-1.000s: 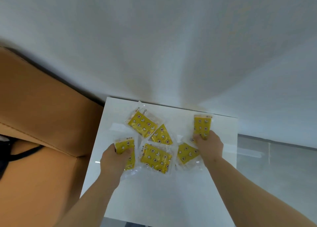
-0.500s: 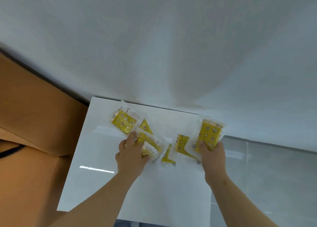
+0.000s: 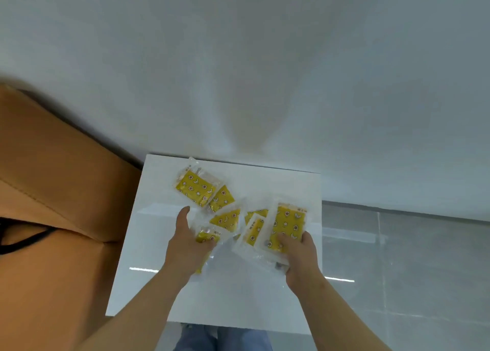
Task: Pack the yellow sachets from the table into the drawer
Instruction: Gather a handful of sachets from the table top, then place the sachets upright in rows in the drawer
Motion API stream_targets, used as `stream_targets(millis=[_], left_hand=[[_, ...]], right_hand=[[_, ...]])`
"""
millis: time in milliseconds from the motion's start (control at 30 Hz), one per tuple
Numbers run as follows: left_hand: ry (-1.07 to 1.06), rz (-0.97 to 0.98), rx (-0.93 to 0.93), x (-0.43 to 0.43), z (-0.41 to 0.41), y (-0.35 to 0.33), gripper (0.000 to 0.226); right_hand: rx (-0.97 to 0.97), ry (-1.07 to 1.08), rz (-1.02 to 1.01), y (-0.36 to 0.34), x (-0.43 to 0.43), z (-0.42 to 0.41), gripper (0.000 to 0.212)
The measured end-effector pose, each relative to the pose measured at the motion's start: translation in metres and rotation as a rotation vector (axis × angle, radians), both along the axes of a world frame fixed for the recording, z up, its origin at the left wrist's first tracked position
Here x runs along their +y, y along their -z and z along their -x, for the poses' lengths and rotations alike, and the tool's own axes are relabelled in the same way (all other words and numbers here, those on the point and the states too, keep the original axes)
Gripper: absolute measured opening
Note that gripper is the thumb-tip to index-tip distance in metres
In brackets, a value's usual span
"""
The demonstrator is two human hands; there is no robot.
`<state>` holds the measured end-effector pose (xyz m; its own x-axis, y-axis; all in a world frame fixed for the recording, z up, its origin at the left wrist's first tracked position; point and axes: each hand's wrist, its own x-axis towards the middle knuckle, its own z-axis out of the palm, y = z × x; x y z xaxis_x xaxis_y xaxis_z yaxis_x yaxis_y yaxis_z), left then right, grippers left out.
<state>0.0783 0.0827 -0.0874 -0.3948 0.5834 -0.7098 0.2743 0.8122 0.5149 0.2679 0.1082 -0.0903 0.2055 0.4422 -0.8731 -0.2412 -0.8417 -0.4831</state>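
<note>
Gripping one apiece: left hand (image 3: 185, 247), right hand (image 3: 299, 255); six or seven yellow sachets (image 3: 196, 189) in all on table (image 3: 148, 244).

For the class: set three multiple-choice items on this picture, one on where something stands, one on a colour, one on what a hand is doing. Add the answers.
1. The cardboard box stands: A) on the table; B) left of the table; C) right of the table.
2. The table top is: A) black; B) wood brown; C) white.
3. The right hand: A) grips yellow sachets; B) lies flat and empty; C) is out of view.
Answers: 1 B, the box fills the left side beside the table's edge. 2 C, its bare surface shows glossy white. 3 A, the sachets fan upward out of its grip.
</note>
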Motion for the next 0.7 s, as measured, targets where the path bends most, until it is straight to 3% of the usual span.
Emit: stream_targets(millis=[67, 167, 233, 467, 567, 700], left_hand=[[-0.102, -0.057, -0.169, 0.005, 0.006, -0.022, 0.071], [-0.244, -0.085, -0.411, 0.010, 0.018, -0.056, 0.032], [-0.249, -0.124, -0.513, 0.011, 0.026, -0.078, 0.023], [0.011, -0.295, -0.634, -0.019, 0.046, -0.159, 0.020], [0.128, -0.329, -0.683, -0.050, 0.041, -0.190, 0.018], [0.180, -0.332, -0.691, -0.090, 0.019, -0.219, 0.018]], right_hand=[[0.084, 0.091, -0.039, -0.019, 0.001, 0.004, 0.017], [0.179, 0.232, -0.128, -0.052, -0.004, 0.011, 0.018], [0.244, 0.320, -0.209, -0.077, -0.013, 0.015, 0.022], [0.365, 0.579, -0.458, -0.166, -0.093, 0.039, 0.018], [0.355, 0.640, -0.561, -0.191, -0.145, 0.046, 0.026], [0.280, 0.734, -0.641, -0.219, -0.214, 0.040, 0.022]])
